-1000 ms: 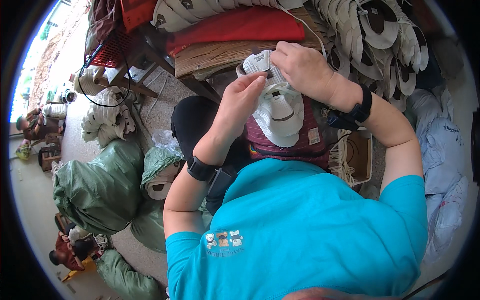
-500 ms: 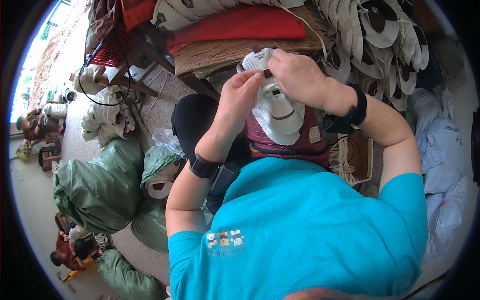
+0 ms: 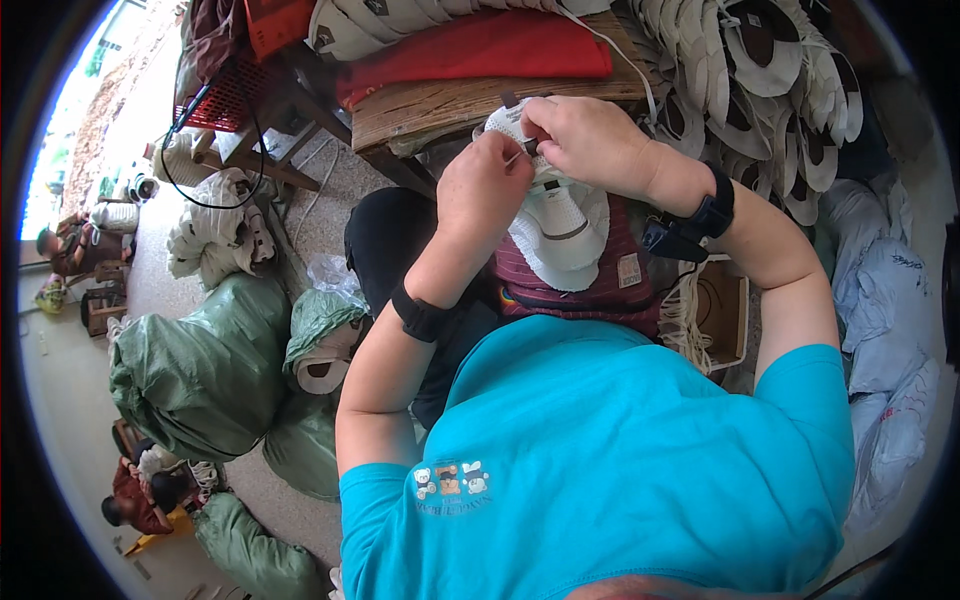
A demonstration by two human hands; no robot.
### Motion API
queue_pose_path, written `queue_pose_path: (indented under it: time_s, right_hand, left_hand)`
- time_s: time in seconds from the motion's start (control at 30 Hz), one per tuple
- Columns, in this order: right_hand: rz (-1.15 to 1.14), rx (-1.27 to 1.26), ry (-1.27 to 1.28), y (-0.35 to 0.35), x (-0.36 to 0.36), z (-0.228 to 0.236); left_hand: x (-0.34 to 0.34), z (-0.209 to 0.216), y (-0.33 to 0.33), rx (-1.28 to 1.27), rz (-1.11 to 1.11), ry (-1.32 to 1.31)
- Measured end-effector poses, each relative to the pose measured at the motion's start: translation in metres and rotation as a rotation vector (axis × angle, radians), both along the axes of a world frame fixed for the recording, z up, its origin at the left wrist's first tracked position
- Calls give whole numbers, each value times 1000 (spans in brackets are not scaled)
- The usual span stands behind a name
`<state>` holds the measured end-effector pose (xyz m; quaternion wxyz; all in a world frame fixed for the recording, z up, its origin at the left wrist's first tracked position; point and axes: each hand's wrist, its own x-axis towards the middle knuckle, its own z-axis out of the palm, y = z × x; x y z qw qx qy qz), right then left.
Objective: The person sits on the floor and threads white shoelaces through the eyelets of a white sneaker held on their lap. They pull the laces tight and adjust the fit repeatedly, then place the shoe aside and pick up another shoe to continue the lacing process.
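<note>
A white mesh shoe upper (image 3: pixel 560 240) with a dark band across it lies over my lap, its toe pointing toward me. The tongue, with a dark loop at its end, points to the bench edge. My left hand (image 3: pixel 482 190) is closed at the upper's left side, pinching a thin white shoelace at the fingertips. From the right, my right hand (image 3: pixel 600 148) bends over the eyelet area beside the tongue. Its thumb and fingers are pinched together, and what lies between them is hidden.
Ahead stands a wooden bench (image 3: pixel 440 112) with red cloth (image 3: pixel 480 55) and stacked uppers. More shoe uppers (image 3: pixel 760 90) hang at right. White laces (image 3: pixel 685 320) drape over a box (image 3: pixel 728 315) by my right side. Green sacks (image 3: pixel 200 365) fill the left; people (image 3: pixel 135 500) sit beyond.
My left hand has turned and curled its fingers in, drawing the lace at its tips. My right hand has shifted slightly left, its fingertips lower over the eyelets.
</note>
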<state>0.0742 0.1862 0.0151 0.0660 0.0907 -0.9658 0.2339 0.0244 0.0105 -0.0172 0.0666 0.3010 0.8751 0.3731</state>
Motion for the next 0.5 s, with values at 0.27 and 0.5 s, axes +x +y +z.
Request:
queue_pose_path:
  time_s: [0.27, 0.5]
  right_hand:
    - [152, -5, 153, -3, -12, 4]
    - [292, -492, 532, -38, -47, 83]
  left_hand:
    - [-5, -8, -26, 867, 34, -597]
    - [-4, -6, -36, 783, -82, -611]
